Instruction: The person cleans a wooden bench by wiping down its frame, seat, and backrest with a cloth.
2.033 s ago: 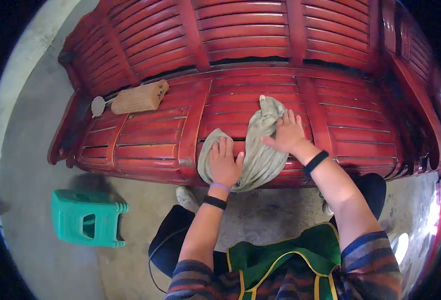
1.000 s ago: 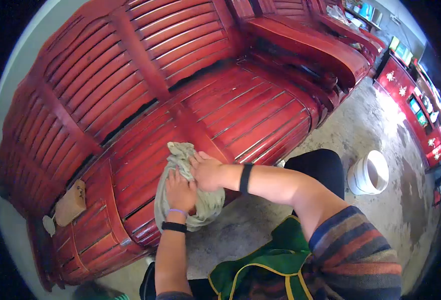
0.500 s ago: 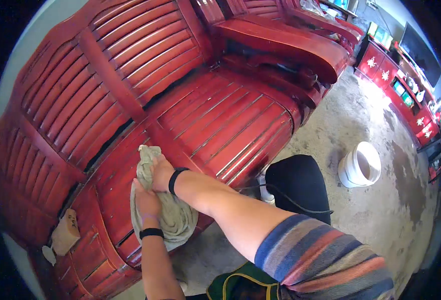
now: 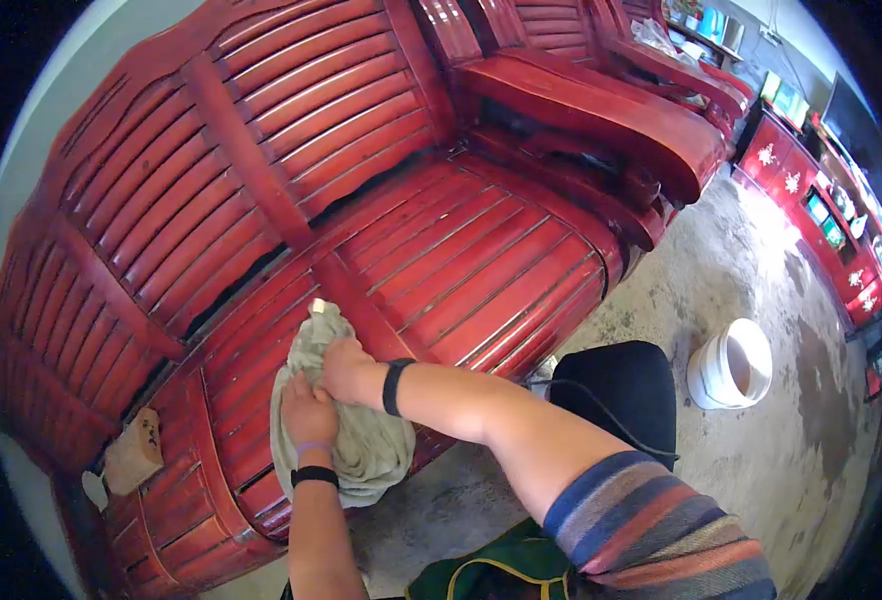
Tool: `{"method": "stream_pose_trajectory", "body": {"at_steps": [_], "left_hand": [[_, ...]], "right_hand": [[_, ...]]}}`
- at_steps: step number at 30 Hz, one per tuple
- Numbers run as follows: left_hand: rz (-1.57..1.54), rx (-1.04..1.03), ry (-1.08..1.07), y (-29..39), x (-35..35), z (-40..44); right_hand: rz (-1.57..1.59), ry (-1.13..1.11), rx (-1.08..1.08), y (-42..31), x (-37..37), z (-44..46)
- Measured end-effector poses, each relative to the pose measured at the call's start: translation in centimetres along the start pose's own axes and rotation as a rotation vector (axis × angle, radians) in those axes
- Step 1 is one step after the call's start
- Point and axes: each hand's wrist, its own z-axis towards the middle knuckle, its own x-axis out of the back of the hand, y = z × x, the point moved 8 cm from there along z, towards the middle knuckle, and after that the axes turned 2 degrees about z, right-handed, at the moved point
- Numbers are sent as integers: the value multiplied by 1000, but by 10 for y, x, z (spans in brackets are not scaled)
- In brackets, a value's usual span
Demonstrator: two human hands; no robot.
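A damp-looking grey-green cloth point(image 4: 361, 450) lies bunched on the seat of the red slatted wooden bench point(image 4: 481, 270), its lower folds hanging over the front edge. My left hand point(image 4: 311, 415) is closed on the cloth near its left side. Just above and to the right, touching it, my right hand point(image 4: 346, 372) grips the upper part of the cloth, with its fingertips mostly hidden in the folds. A small pale tip of the cloth sticks up beyond both hands.
A tan block-shaped object point(image 4: 135, 455) and a pale round piece point(image 4: 94, 490) rest at the bench's left end. On the concrete floor to the right stands a white bucket point(image 4: 706, 375). A wide armrest point(image 4: 601, 100) bounds the bench's far end; a red cabinet point(image 4: 786, 180) stands beyond.
The view has swung right, bringing the bucket and cabinet in and losing the green stool. My hands, earlier spread flat and apart on the cloth, have come together and closed on it, bunching it.
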Motion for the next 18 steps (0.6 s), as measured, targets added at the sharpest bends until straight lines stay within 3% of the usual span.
{"method": "stream_pose_trajectory", "body": {"at_steps": [2, 4, 7, 9, 14, 16, 18], "left_hand": [[53, -13, -6, -1, -6, 1], [46, -7, -43, -1, -7, -1], [-13, 19, -9, 5, 13, -5], [-1, -36, 116, 5, 13, -12], [-26, 68, 44, 13, 33, -36], [1, -34, 130, 18, 39, -52], [-124, 73, 41, 5, 44, -61]], "right_hand": [[150, 69, -59, 5, -8, -7], [39, 116, 61, -3, 3, -29], [374, 133, -150, 7, -29, -21], [201, 265, -64, -5, -19, -37], [-65, 395, 128, -27, -7, -85], [-52, 343, 138, -27, -3, -99], [50, 269, 103, -29, 2, -110]]}}
